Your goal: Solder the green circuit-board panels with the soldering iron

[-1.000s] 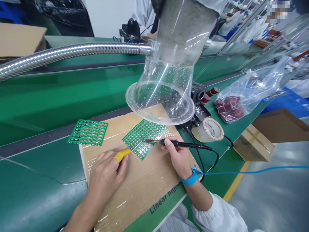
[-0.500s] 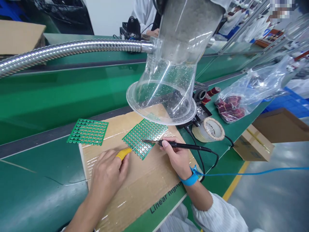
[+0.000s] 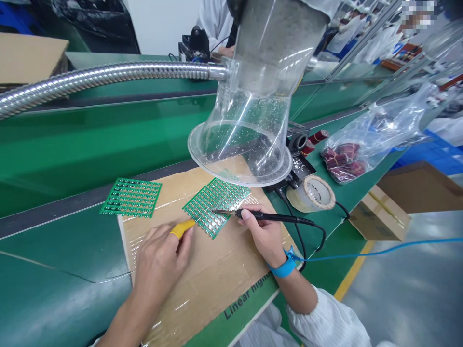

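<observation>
My right hand (image 3: pixel 263 232) grips a black soldering iron (image 3: pixel 275 217), its tip resting at or just over a green circuit board panel (image 3: pixel 217 205). Pinched in my left hand (image 3: pixel 162 258), a thin solder wire (image 3: pixel 201 217) reaches toward the iron's tip; its tail (image 3: pixel 112 278) runs out to the left across the bench. A yellow finger cot (image 3: pixel 182 228) covers one left finger. A second circuit board panel (image 3: pixel 131 197) lies to the left, partly on the cardboard sheet (image 3: pixel 202 274). On my right wrist is a blue strap (image 3: pixel 284 265) with a blue cord.
A clear fume hood (image 3: pixel 240 144) on a metal hose (image 3: pixel 108 77) hangs over the panel's far end. To the right stand a round container (image 3: pixel 314 193), a black iron stand (image 3: pixel 302 166) and a plastic bag (image 3: pixel 376 130) of dark red wire bundles. Another person's hand (image 3: pixel 227 51) shows beyond the partition.
My left hand has drawn back very slightly to the left, and more solder wire shows between its fingers and the iron. The iron's tip stays at nearly the same place on the panel.
</observation>
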The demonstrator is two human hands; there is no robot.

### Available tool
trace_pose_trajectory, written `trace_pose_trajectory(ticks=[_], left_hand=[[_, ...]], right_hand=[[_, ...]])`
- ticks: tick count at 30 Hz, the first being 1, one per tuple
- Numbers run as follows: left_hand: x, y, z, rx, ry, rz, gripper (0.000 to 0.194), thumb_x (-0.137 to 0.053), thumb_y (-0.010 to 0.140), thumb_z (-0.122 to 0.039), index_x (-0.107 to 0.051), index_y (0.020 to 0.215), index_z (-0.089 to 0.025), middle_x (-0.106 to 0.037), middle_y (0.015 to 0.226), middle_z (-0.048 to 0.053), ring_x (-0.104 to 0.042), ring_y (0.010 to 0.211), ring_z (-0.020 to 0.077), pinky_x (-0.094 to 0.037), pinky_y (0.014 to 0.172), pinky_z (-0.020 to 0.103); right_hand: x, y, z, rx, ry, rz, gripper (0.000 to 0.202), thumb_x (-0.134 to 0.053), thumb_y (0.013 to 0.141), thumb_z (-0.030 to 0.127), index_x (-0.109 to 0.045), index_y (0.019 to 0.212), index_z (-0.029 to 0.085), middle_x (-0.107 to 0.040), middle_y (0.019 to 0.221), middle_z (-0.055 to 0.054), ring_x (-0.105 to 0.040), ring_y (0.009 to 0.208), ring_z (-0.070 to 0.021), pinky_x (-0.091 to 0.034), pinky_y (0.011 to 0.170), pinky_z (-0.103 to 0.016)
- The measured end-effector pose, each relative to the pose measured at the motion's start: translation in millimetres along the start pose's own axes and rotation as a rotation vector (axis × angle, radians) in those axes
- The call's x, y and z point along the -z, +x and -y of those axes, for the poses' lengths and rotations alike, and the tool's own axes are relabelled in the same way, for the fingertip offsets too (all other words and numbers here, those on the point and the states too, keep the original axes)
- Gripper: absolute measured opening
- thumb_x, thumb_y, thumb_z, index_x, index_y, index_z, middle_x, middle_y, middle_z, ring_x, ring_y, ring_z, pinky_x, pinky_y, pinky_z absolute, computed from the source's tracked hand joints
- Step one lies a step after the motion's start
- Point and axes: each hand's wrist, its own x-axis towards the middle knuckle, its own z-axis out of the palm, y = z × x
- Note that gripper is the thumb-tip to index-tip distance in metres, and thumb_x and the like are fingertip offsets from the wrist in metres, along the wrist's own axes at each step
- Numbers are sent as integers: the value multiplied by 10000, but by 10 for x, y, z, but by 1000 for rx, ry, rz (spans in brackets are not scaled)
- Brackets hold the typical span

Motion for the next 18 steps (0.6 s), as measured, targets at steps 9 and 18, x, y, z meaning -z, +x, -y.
trace_pose_trajectory(ticks=[9,18], left_hand=[[-2,0,12,-67,16,-18,260,-614,965,-231,-543,716,-207,-674,754,56,-600,675,200,-423,629,349],[42,30,88,-88,-24,4,256,-609,966,-213,-549,717,-209,-635,725,32,-572,681,194,-434,668,349]], right_hand=[[7,18,-14,6,53,-52,258,-752,891,469,-719,914,214,-748,820,-32,-728,652,-196,-636,644,-341],[20,15,32,44,-3,-41,184,-719,904,399,-715,880,217,-726,789,-24,-706,662,-193,-613,642,-328]])
